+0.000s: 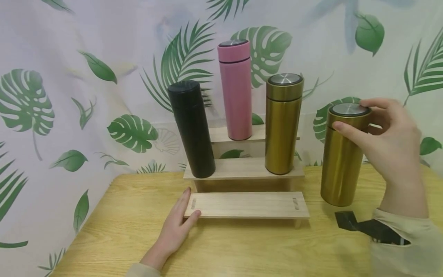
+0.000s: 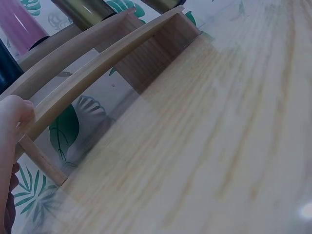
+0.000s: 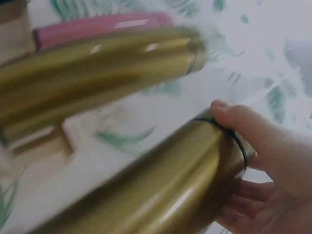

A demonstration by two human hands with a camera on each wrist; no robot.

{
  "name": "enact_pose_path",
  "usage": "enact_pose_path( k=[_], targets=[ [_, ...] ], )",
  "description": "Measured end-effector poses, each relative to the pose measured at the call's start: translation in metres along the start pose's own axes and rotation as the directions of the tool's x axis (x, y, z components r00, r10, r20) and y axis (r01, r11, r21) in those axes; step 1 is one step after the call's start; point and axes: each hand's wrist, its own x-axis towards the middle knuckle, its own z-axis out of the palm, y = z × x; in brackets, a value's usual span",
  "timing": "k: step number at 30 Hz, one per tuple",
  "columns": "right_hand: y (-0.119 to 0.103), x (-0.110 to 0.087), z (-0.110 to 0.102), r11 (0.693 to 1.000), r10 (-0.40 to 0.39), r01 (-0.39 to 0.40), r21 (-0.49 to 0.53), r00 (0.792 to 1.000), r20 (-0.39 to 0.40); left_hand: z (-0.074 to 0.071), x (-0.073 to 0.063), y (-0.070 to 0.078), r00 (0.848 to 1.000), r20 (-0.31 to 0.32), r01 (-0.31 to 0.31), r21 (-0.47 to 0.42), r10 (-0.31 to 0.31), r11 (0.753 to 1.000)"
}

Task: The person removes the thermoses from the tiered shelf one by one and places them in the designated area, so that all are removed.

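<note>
My right hand (image 1: 394, 130) grips a gold thermos bottle (image 1: 340, 165) by its upper end, thumb on the near side and fingers round the far side. This bottle is upright with a slight tilt, right of a three-step wooden display stand (image 1: 245, 204). My left hand (image 1: 176, 221) holds the left end of the lowest step, thumb on its front corner; in the left wrist view other fingers curl below the board. A black thermos (image 1: 192, 130) and another gold thermos (image 1: 283, 127) stand on the middle step. A pink thermos (image 1: 237, 92) stands on the top step.
The stand sits on a yellow wood-grain table (image 1: 138, 215). A cloth with green leaf prints (image 1: 133, 132) hangs behind it. A black strap (image 1: 373, 229) shows at the right sleeve, over the table.
</note>
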Motion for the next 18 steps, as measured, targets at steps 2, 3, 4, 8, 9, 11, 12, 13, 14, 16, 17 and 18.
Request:
enact_pose_path(
  k=[2, 3, 4, 8, 9, 11, 12, 13, 14, 16, 17, 18],
  targets=[
    [0.011, 0.006, 0.004, 0.998, 0.053, -0.053, -0.04, 0.999, 0.001, -0.001, 0.0, 0.0, 1.0, -0.001, -0.002, -0.004, 0.002, 1.0],
    [0.016, 0.008, 0.007, 0.996, 0.07, -0.07, -0.055, 0.998, -0.002, -0.001, 0.001, 0.0, 1.0, -0.001, -0.003, -0.004, 0.003, 1.0],
    [0.022, 0.011, 0.01, 0.995, 0.084, -0.084, -0.054, 0.996, -0.01, -0.001, 0.001, 0.001, 1.0, -0.001, -0.003, -0.005, 0.003, 1.0],
    [0.043, 0.018, 0.026, 0.992, 0.122, -0.123, -0.009, 0.99, -0.063, -0.001, 0.001, 0.001, 1.0, 0.005, -0.002, -0.009, 0.002, 1.0],
    [0.048, 0.019, 0.031, 0.991, 0.131, -0.13, 0.011, 0.988, -0.08, -0.001, 0.0, 0.002, 1.0, 0.006, -0.003, -0.009, 0.003, 1.0],
    [0.057, 0.021, 0.039, 0.99, 0.142, -0.138, 0.042, 0.984, -0.106, -0.001, 0.0, 0.001, 1.0, 0.006, -0.002, -0.009, 0.002, 1.0],
    [0.06, 0.022, 0.042, 0.989, 0.145, -0.14, 0.053, 0.983, -0.115, -0.001, 0.0, 0.001, 1.0, 0.006, -0.002, -0.008, 0.002, 1.0],
    [0.063, 0.023, 0.045, 0.988, 0.147, -0.14, 0.062, 0.981, -0.124, -0.001, 0.0, 0.001, 1.0, 0.007, -0.003, -0.008, 0.003, 1.0],
    [0.065, 0.023, 0.047, 0.988, 0.144, -0.136, 0.072, 0.98, -0.135, -0.001, 0.0, 0.001, 1.0, 0.007, -0.002, -0.009, 0.002, 1.0],
    [0.068, 0.024, 0.05, 0.988, 0.142, -0.132, 0.079, 0.98, -0.141, 0.0, 0.0, 0.001, 1.0, 0.006, -0.003, -0.011, 0.003, 1.0],
    [0.07, 0.024, 0.051, 0.989, 0.138, -0.127, 0.08, 0.98, -0.143, 0.0, 0.0, 0.001, 1.0, 0.006, -0.002, -0.012, 0.002, 1.0],
    [0.071, 0.024, 0.052, 0.989, 0.134, -0.125, 0.077, 0.981, -0.137, 0.0, 0.0, 0.001, 1.0, 0.006, -0.003, -0.012, 0.003, 1.0]
  ],
)
